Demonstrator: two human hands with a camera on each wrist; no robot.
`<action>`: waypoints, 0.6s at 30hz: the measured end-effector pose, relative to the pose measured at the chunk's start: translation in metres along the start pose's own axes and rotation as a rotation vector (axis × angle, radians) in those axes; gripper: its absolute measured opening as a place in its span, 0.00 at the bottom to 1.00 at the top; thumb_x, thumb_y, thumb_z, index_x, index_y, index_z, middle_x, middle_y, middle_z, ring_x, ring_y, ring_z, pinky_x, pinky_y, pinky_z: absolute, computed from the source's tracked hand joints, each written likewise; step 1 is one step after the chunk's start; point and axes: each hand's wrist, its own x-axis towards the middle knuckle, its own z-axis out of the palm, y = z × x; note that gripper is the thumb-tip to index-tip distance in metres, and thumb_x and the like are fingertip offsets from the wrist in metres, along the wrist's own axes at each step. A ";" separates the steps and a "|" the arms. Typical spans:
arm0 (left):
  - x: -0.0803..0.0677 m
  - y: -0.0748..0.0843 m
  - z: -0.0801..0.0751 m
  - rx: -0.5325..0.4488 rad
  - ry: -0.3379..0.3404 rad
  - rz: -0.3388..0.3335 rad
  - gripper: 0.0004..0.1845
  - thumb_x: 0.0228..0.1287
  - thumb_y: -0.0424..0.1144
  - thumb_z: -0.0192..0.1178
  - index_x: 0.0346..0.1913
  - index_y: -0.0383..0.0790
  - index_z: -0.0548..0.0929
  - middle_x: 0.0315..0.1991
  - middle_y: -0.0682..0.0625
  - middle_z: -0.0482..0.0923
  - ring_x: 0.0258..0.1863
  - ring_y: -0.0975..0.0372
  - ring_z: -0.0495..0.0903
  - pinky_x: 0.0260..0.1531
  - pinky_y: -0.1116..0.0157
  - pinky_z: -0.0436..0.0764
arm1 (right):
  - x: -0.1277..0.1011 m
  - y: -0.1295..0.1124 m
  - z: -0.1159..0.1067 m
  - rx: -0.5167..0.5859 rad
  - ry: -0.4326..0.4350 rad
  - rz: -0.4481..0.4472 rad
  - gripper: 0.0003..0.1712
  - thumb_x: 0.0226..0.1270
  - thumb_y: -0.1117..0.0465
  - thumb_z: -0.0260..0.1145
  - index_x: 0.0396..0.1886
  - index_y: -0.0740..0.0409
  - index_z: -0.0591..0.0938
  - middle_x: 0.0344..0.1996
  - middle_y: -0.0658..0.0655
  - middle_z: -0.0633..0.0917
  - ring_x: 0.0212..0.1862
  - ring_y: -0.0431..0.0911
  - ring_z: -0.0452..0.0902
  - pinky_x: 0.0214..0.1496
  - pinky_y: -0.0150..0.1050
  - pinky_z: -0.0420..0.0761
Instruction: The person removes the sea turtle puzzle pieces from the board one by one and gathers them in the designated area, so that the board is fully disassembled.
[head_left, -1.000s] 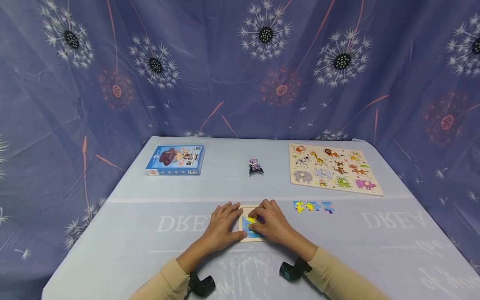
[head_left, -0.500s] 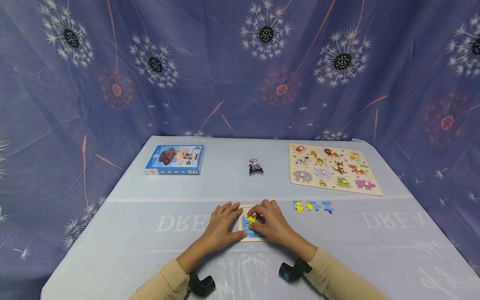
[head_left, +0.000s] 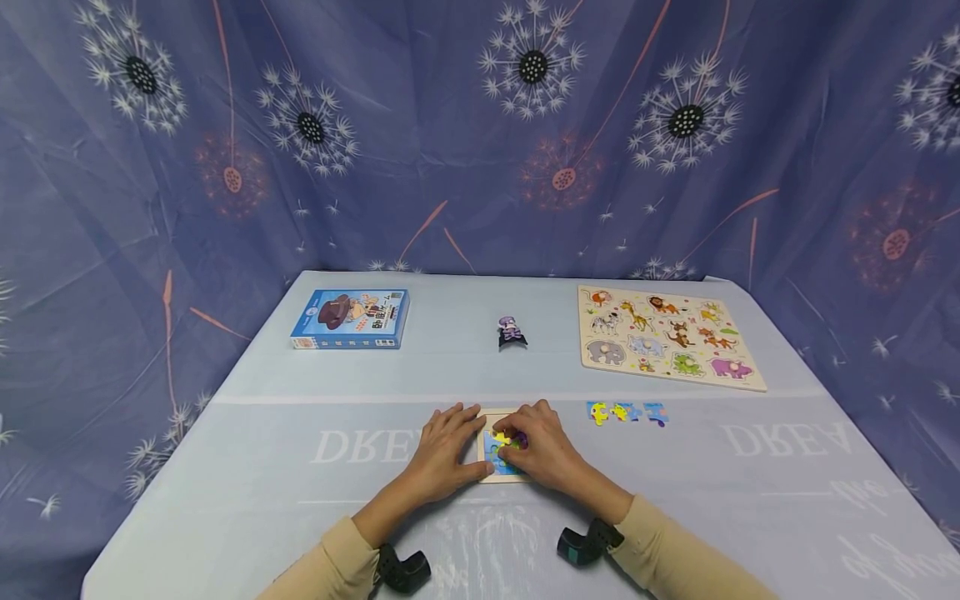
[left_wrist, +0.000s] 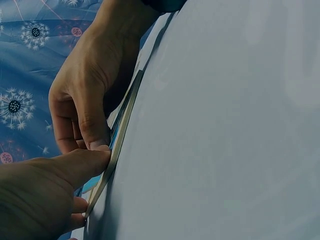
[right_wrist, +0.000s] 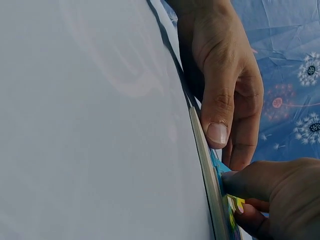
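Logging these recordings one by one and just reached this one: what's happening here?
A person's left hand rests against the left side of a small wooden puzzle, while the right hand seems to pinch a yellow piece inside it. Blue pieces already sit in the puzzle; three loose pieces lie off to its right, not yet placed.

Head view high, facing forward-down, wrist views low, close, both sharing fingers [left_wrist: 62, 125]

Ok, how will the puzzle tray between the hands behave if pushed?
The puzzle tray is probably stiff, given its straight, wood-like rim. Lying flat, it would likely slide rather than tip. Its small, separate pieces might spill if tilted.
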 end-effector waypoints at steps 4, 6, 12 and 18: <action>0.000 0.001 0.000 -0.004 0.000 -0.001 0.36 0.52 0.49 0.67 0.62 0.35 0.73 0.66 0.41 0.67 0.70 0.43 0.58 0.66 0.39 0.50 | 0.000 -0.001 0.001 -0.006 0.002 0.015 0.16 0.44 0.59 0.75 0.37 0.52 0.85 0.27 0.45 0.79 0.36 0.37 0.62 0.44 0.38 0.61; 0.000 0.001 0.000 -0.006 -0.001 -0.001 0.36 0.52 0.49 0.67 0.62 0.35 0.73 0.66 0.41 0.67 0.70 0.43 0.58 0.66 0.39 0.50 | 0.000 -0.001 0.002 -0.008 0.005 0.023 0.16 0.44 0.60 0.75 0.37 0.52 0.85 0.27 0.45 0.79 0.35 0.37 0.61 0.43 0.38 0.61; -0.001 0.001 -0.001 -0.009 -0.008 -0.004 0.36 0.52 0.49 0.66 0.62 0.35 0.73 0.66 0.40 0.67 0.70 0.42 0.58 0.66 0.38 0.49 | 0.001 -0.002 0.002 -0.031 0.015 -0.001 0.16 0.44 0.60 0.75 0.36 0.52 0.86 0.26 0.46 0.79 0.35 0.38 0.61 0.43 0.38 0.62; 0.000 0.001 -0.001 -0.003 -0.011 -0.003 0.36 0.52 0.50 0.66 0.62 0.35 0.72 0.67 0.41 0.67 0.70 0.43 0.58 0.66 0.38 0.50 | 0.000 -0.004 0.002 -0.083 0.031 -0.034 0.16 0.44 0.59 0.75 0.37 0.50 0.85 0.25 0.46 0.79 0.35 0.39 0.63 0.42 0.38 0.62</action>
